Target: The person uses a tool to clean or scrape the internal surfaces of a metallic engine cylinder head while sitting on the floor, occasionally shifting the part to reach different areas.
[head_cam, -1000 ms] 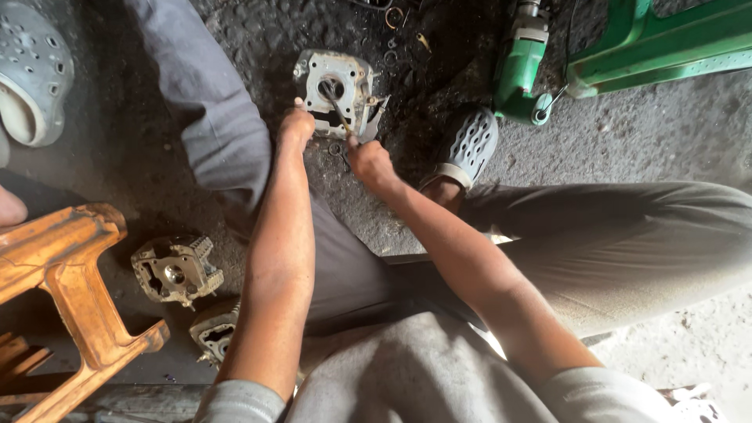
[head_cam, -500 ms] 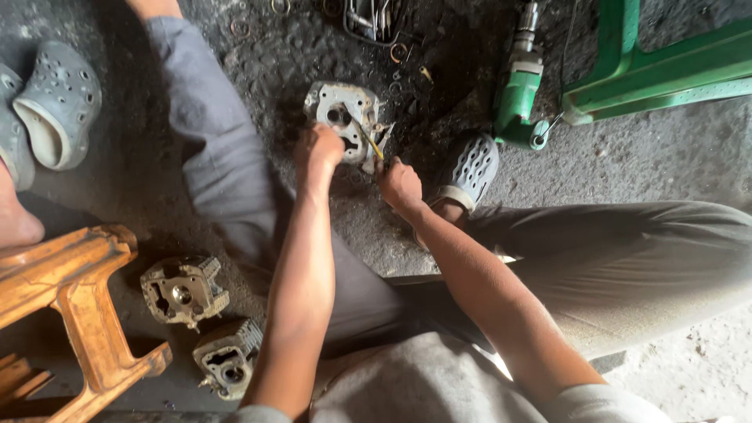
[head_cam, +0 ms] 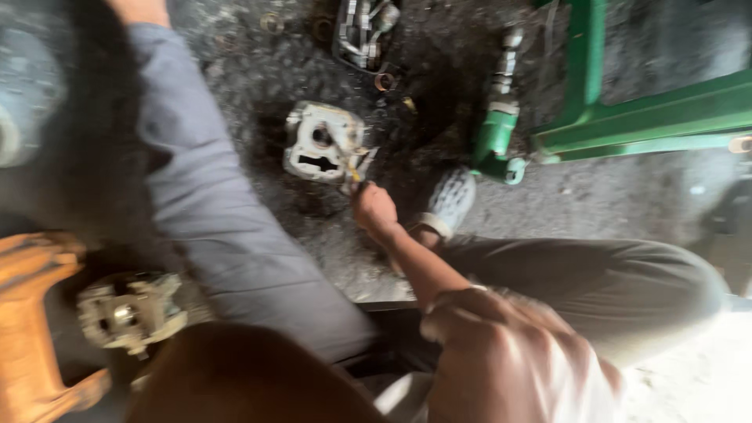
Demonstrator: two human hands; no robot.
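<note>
**Metal housing on the floor, worked with a small tool**

Metal housing (head_cam: 323, 145), pale grey, cast and blocky with a round bore and a slot in its face, lies on the gritty dark floor (head_cam: 258, 70) just ahead of the right hand's fingers. Left of it a similar grimy casting (head_cam: 129, 309) sits by an orange wooden stool (head_cam: 31, 329). The left hand is a close blur; its grip cannot be told. The right hand (head_cam: 374, 211) pinches a thin yellowish tool (head_cam: 356, 174) against the housing's right edge. Right of the fingers lies a green power tool (head_cam: 495, 137). The housing looks bare, the work unfinished.
</note>
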